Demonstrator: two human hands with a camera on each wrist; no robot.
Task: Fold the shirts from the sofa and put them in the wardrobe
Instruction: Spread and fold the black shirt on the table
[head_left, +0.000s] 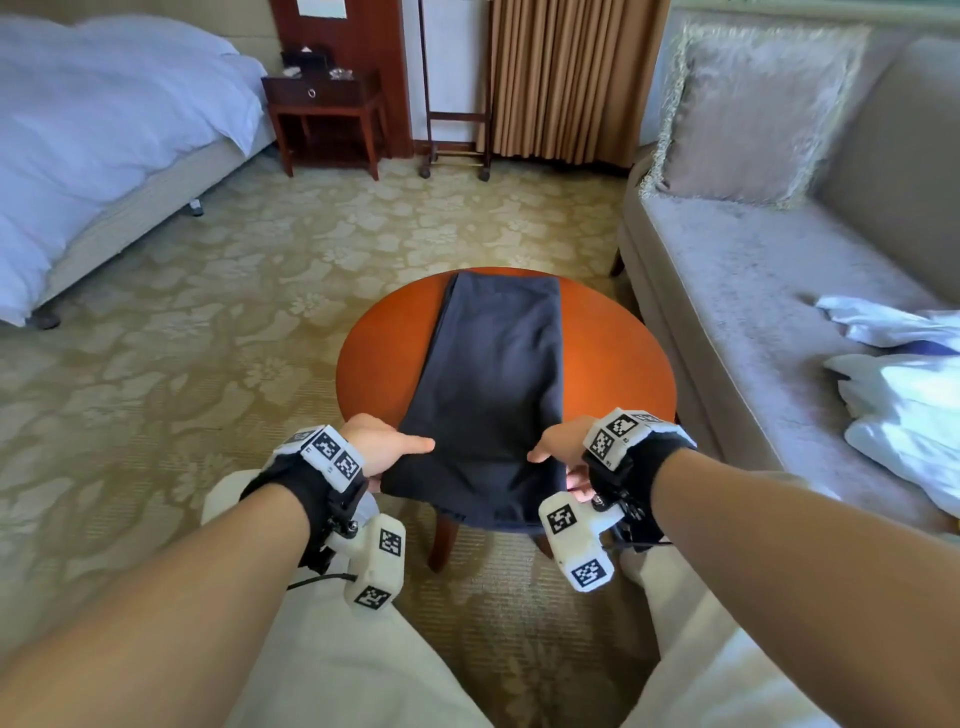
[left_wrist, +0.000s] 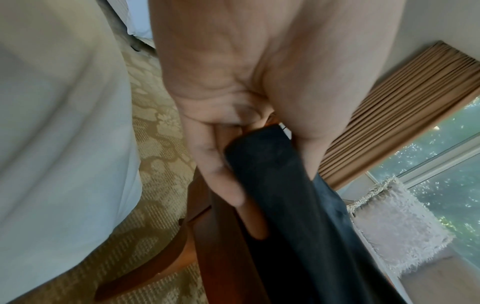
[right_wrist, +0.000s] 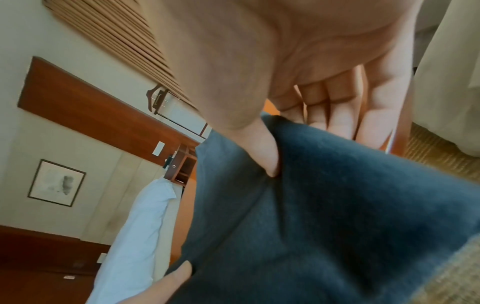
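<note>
The dark shirt (head_left: 493, 384) lay as a long narrow band across the round wooden surface (head_left: 384, 358), its long axis running straight away from the person toward the far rim, and its near end hung over the near rim toward their knees. Both hands were at that near end, one on each corner: the left hand (head_left: 382, 448) pinched the left corner with the thumb on top and the fingers (left_wrist: 215, 164) curled beneath the cloth, and the right hand (head_left: 563, 449) held the right corner the same way, its thumb pressed into the fabric and the fingers (right_wrist: 335, 115) tucked under the edge. Neither hand stood nearer than the other; they were level, with the full width of the band between them. Everything else of the shirt lay ahead of the fingers, flat and fairly straight, so I judged that the next fold would have to carry the near end forward along that axis toward the far end. The risk, as I saw it, was one corner leading and skewing the band. On the sofa (head_left: 737, 291) to the right, well apart from the surface, white shirts (head_left: 904, 395) lay crumpled, not yet folded.
</note>
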